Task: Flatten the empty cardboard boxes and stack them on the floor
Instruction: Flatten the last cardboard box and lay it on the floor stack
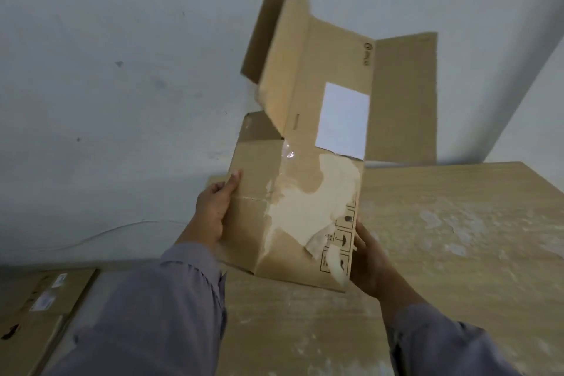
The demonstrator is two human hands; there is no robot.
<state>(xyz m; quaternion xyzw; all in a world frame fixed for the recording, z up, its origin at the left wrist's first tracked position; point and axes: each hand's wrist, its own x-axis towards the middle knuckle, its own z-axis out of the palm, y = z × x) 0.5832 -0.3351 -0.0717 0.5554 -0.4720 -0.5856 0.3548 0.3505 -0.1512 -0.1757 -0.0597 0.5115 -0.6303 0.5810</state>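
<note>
Cardboard box [308, 192] collapsed and raised, left hand [213, 207] fingers clasping its left edge, right hand [370, 262] gripping right edge

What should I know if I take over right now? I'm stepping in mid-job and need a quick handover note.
Left hand: grips the left edge of the cardboard box.
Right hand: holds its lower right edge.
The box is held up in the air, collapsed, flaps still splayed out at the far end, a white label facing you.
Done: flattened boxes lie at lower left.
Left: press this box fully flat and lay it on the stack, probably.
</note>
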